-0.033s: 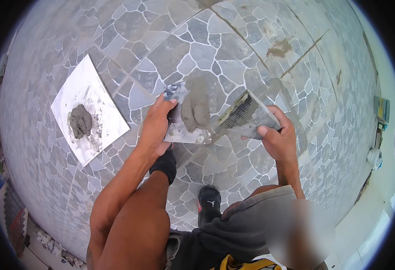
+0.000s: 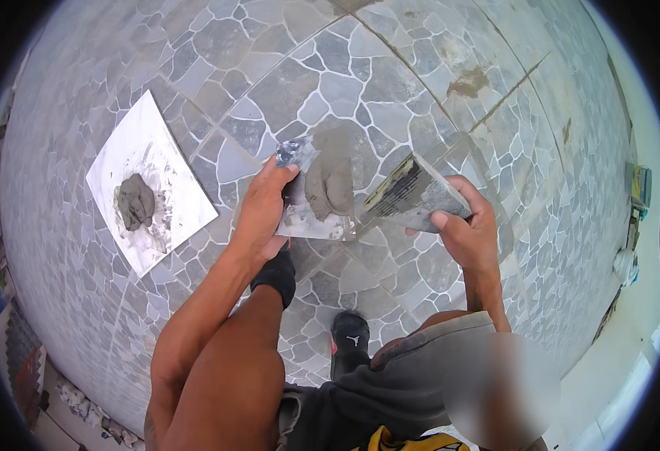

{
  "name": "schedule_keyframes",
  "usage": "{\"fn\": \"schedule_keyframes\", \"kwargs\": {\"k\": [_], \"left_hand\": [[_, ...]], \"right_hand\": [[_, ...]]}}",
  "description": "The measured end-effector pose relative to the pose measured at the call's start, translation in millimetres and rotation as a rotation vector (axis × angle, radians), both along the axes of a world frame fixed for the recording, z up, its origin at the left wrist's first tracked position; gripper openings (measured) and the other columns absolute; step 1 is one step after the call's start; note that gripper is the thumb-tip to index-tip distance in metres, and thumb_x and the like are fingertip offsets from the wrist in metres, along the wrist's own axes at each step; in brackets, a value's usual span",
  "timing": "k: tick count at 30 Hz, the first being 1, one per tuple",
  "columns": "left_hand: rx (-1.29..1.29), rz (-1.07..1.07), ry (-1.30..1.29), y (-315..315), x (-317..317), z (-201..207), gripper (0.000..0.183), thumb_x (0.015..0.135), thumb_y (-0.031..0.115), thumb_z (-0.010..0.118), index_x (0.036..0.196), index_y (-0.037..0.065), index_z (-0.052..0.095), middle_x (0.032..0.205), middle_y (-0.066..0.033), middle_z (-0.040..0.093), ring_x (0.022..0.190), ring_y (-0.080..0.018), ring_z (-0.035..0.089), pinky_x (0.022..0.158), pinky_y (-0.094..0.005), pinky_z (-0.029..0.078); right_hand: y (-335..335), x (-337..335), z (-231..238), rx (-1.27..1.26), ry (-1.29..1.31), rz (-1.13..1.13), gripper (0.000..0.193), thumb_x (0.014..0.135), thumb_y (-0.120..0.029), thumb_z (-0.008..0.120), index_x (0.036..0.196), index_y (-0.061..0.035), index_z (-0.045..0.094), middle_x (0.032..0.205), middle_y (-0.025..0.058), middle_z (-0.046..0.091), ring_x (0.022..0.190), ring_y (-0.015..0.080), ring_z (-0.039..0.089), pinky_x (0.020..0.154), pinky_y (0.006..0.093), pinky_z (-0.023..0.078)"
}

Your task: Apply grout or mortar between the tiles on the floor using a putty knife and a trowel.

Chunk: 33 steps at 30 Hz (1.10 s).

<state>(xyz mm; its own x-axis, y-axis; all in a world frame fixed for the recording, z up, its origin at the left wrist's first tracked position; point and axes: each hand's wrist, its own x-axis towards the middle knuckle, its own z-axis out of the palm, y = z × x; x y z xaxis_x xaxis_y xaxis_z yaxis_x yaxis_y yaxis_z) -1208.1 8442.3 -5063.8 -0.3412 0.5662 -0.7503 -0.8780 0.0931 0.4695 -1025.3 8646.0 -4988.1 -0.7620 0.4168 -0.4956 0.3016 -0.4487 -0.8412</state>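
- The left hand [image 2: 264,214] grips a flat metal plate [image 2: 307,203] by its left edge, thumb on top. A lump of grey mortar [image 2: 330,180] sits on the plate, near the middle.
- The right hand [image 2: 469,229] is closed around a notched trowel [image 2: 409,195], whose blade edge meets the right side of the plate.
- Risk: the plate is held at 1 edge only. If it tips, the mortar is likely to slide off onto the stone-pattern tiled floor [image 2: 360,75].
- Risk: a hard trowel stroke could push mortar over the plate edge or onto the left fingers.
- Risk: the black shoes [image 2: 349,334] stand directly below; drips may land on them.
- A white board [image 2: 187,203] with a second mortar heap [image 2: 134,201] lies on the floor, well apart to the left.
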Motion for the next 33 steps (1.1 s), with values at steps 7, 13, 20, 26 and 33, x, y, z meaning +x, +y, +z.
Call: {"fn": "schedule_keyframes", "kwargs": {"k": [7,13,20,26,33], "left_hand": [[-0.045,0.144,-0.002,-4,-2,19,0.06,0.092,0.021,0.052,0.143,0.0,0.031,0.106,-0.0058,0.056,0.088,-0.0142,0.06,0.07,-0.0294,0.055],[0.009,0.135,-0.012,-12,-12,15,0.032,0.092,0.02,0.047,0.119,0.005,0.05,0.103,-0.0051,0.056,0.087,-0.013,0.06,0.072,-0.0301,0.057],[0.122,0.089,0.051,-15,-18,12,0.031,0.092,0.018,0.047,0.12,0.004,0.05,0.097,-0.0029,0.057,0.083,-0.0114,0.061,0.07,-0.029,0.057],[-0.027,0.108,0.137,-13,-15,12,0.066,0.091,0.021,0.052,0.147,0.0,0.025,0.115,-0.0097,0.056,0.099,-0.0179,0.06,0.075,-0.0318,0.055],[0.011,0.033,0.258,-13,-24,25,0.071,0.093,0.016,0.052,0.149,-0.005,0.014,0.118,-0.0109,0.056,0.1,-0.0152,0.058,0.085,-0.0272,0.049]], "right_hand": [[-30,-12,17,0.514,0.059,0.148,0.037,0.078,0.001,0.063,0.115,0.0038,0.057,0.11,0.0144,0.063,0.093,0.0189,0.063,0.082,0.0305,0.048],[-46,-15,10,0.685,0.224,0.179,0.037,0.076,0.006,0.06,0.113,0.0035,0.058,0.111,0.0168,0.063,0.1,0.0212,0.06,0.086,0.0312,0.046],[-46,-23,12,0.748,0.289,0.264,0.039,0.073,0.007,0.058,0.111,0.0017,0.06,0.108,0.0176,0.064,0.097,0.0236,0.063,0.083,0.0321,0.048],[-40,-27,11,0.838,0.291,0.372,0.045,0.066,0.006,0.06,0.11,-0.0002,0.062,0.105,0.0155,0.066,0.094,0.0253,0.065,0.08,0.0328,0.05],[-38,-36,11,1.043,0.252,0.587,0.047,0.061,0.002,0.066,0.107,-0.0039,0.062,0.106,0.0117,0.064,0.093,0.0296,0.064,0.076,0.036,0.053]]}}
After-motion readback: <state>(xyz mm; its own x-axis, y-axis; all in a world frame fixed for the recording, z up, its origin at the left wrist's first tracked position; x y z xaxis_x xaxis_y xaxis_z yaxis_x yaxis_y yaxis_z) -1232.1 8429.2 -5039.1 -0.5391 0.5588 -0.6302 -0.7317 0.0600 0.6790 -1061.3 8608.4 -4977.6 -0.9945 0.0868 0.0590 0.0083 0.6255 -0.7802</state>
